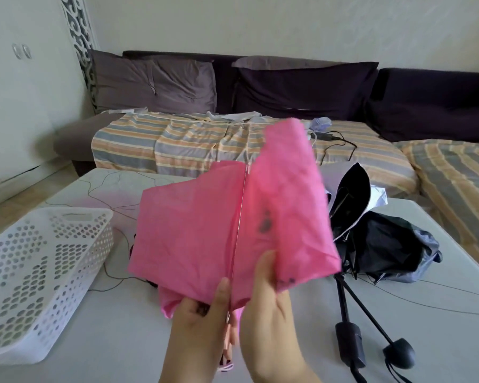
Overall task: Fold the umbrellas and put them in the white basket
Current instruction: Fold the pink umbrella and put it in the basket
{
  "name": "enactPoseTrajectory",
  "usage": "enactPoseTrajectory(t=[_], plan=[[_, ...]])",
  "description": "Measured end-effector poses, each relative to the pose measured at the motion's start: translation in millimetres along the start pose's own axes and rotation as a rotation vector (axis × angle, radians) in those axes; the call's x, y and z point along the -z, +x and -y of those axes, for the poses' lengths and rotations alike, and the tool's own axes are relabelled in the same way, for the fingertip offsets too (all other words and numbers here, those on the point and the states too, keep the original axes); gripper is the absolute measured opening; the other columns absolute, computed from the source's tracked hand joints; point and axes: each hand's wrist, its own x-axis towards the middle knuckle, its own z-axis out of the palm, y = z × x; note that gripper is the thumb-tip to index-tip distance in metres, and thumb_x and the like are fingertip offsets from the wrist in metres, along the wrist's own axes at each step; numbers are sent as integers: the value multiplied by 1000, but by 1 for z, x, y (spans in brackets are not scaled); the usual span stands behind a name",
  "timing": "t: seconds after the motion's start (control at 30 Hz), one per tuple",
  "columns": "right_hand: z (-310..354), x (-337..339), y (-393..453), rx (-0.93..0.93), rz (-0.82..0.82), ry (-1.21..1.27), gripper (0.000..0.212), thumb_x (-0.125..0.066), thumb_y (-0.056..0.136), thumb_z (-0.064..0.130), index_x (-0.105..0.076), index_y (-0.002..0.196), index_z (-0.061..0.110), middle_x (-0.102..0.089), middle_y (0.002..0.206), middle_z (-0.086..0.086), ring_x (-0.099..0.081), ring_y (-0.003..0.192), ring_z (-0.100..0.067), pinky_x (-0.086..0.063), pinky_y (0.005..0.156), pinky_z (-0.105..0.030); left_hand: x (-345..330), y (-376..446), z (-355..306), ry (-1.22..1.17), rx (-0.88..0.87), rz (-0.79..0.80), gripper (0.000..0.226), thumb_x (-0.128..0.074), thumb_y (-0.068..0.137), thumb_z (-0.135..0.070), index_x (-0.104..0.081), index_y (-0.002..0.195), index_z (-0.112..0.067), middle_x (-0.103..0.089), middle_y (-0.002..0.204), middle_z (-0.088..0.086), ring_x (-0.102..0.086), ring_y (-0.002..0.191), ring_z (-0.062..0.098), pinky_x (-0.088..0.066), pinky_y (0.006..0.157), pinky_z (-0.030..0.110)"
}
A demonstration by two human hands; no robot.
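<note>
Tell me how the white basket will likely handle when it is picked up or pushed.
The basket is probably light: its walls are thin, perforated plastic and nothing shows inside. It likely keeps its shape, since the rim stands straight. Pushed, it would probably slide rather than tip, sitting low and wide on the table.

Table [398, 341] with basket [39, 272], umbrellas [385, 250]

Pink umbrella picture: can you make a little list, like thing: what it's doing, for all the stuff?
pink fabric umbrella: held up over the table, canopy loose, not yet folded
left hand: grips the umbrella near its thin metal rib
right hand: pinches a canopy panel
white perforated plastic basket: on the table at left; no umbrella visible inside
black umbrellas: collapsed on the table at right, handles toward the camera
grey table: holds everything
</note>
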Motion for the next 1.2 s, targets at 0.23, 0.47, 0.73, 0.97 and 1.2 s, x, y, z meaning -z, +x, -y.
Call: enactPoseTrajectory(t=[0.23,0.47,0.73,0.97,1.2], plan=[[-5,40,21,-72,-471,384,32,-46,97,12,-56,126,20,-63,116,-4,-63,86,-12,-49,70,-27,15,17,3,-74,-44,-16,24,-69,80,-10,-53,76,8,-48,41,15,-40,29,18,-31,29,19],[12,97,76,-213,-296,-235,52,-72,75,37,-60,117,7,-65,95,-5,-62,84,-22,-51,76,-41,27,17,-5,-119,5,157,47,-85,58,-28,-51,68,3,-47,40,16,-38,27,18,-32,29,19],[72,79,102,152,-219,-647,25,-55,93,42,-65,103,21,-63,86,11,-58,78,-5,-42,67,-17,26,18,-7,-126,37,249,81,-93,31,-46,-48,73,7,-45,40,18,-40,26,20,-34,28,21],[89,53,136,267,-138,-762,28,-58,95,32,-66,70,19,-53,56,3,-44,50,-10,-35,51,-23,27,21,-7,-92,22,204,45,-78,59,-18,-49,80,10,-44,40,18,-38,26,19,-31,30,19],[54,85,109,59,-320,-798,46,-52,86,56,-46,74,12,-46,69,-15,-42,56,-20,-34,57,-28,30,26,-12,-146,22,161,21,-62,77,-11,-49,70,3,-45,39,13,-38,26,16,-29,28,19]])
